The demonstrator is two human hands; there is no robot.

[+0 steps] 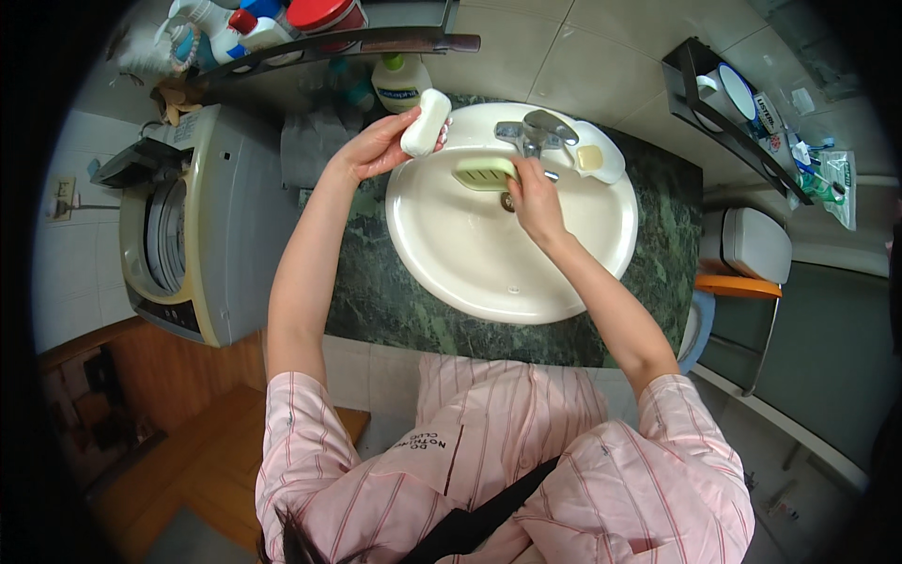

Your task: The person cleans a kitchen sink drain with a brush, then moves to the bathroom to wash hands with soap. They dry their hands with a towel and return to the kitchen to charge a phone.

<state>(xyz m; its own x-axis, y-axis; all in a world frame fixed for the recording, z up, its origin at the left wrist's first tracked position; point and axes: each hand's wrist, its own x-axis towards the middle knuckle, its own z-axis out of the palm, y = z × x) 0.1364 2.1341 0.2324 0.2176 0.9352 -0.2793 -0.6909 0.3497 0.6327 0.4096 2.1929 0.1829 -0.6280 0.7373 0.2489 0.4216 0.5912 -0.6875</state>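
My left hand (384,144) holds a white bar of soap (425,123) over the back left rim of the washbasin. Between the fingers of my right hand (537,197) is a light green slotted soap dish (483,174), tilted above the bowl near the drain (507,202). The cream oval washbasin (451,278) is set in a dark green marbled countertop (380,310). Behind my right hand stands the chrome faucet (539,130). On the rim to its right, a white shell-shaped dish (612,156) carries a yellowish bar of soap (589,158).
A pump bottle (400,81) stands behind the soap. Above, a wall shelf (282,53) bears several bottles and tubs. A rack (733,127) at right holds a mug (733,92) and toothbrushes. Left of the counter is a top-loading washing machine (236,233); a toilet tank (757,243) is at right.
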